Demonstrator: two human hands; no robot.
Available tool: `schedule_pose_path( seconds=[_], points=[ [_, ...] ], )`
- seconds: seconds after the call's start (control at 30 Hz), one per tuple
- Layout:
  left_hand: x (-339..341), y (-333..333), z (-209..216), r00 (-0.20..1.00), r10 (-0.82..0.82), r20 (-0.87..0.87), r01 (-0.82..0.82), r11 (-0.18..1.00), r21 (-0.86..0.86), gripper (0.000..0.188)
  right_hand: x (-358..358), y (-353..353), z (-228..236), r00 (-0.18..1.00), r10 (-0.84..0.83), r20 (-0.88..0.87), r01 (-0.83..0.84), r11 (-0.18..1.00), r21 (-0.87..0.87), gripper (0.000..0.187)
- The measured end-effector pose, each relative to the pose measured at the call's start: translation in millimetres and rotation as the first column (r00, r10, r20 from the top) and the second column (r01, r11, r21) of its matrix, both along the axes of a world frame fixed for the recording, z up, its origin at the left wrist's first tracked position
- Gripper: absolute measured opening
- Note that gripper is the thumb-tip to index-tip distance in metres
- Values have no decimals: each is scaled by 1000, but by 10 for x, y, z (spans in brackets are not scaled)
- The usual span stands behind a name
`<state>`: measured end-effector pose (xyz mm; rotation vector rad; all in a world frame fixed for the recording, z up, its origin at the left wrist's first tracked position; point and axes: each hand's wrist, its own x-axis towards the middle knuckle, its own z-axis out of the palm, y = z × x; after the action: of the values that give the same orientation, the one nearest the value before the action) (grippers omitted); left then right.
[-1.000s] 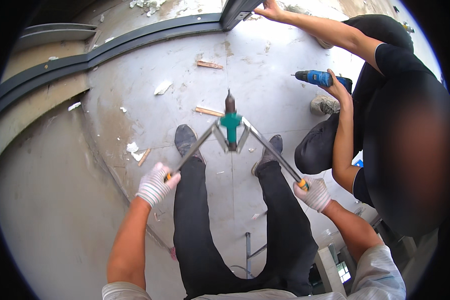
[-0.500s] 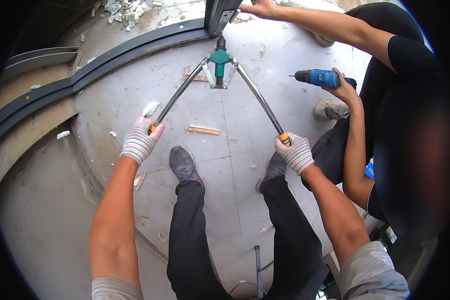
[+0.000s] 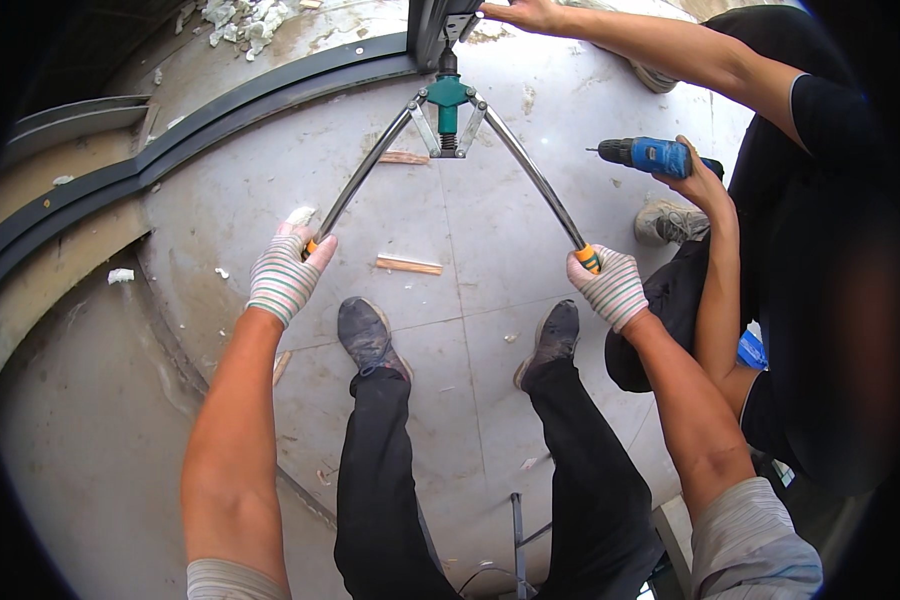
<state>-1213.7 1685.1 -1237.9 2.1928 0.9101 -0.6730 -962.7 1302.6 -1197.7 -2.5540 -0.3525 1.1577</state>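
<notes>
A hand riveter [image 3: 449, 95] with a green body and two long chrome arms reaches out ahead of me. Its nose meets the end of a dark metal frame post [image 3: 436, 30], at a small plate with holes. In a striped knit glove, my left hand [image 3: 288, 272] wraps round the yellow-and-black grip of the left arm. My right hand [image 3: 610, 285], gloved the same way, is closed on the right arm's grip [image 3: 589, 260]. The arms spread wide in an upturned V, and a spring shows at the bottom of the green body.
To my right a co-worker crouches, holding a blue cordless drill [image 3: 655, 157] and resting the other hand [image 3: 526, 14] by the post. A dark curved frame rail [image 3: 270, 95] runs along the left. Wood pieces [image 3: 408, 266] and white scraps [image 3: 248, 22] lie on the grey floor.
The riveter has moved slightly forward and up toward the post. My right hand has shifted outward and forward, spreading the arms a little wider. The co-worker's drill has moved slightly right.
</notes>
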Motion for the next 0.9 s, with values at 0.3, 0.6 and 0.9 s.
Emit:
schedule_pose_path(
  seconds=[0.3, 0.6, 0.9],
  points=[
    [50, -71, -40, 985, 153, -85, -167, 967, -191, 53, 425, 36, -9, 999, -17, -42, 16, 1000, -10, 36],
    [-256, -364, 75, 906, 328, -267, -423, 696, -580, 51, 588, 166, 209, 921, -136, -366, 117, 990, -75, 41],
    [318, -2190, 331, 650, 663, -371, -679, 287, -675, 39, -927, 709, 135, 691, -490, -532, 565, 825, -26, 39]
  ],
)
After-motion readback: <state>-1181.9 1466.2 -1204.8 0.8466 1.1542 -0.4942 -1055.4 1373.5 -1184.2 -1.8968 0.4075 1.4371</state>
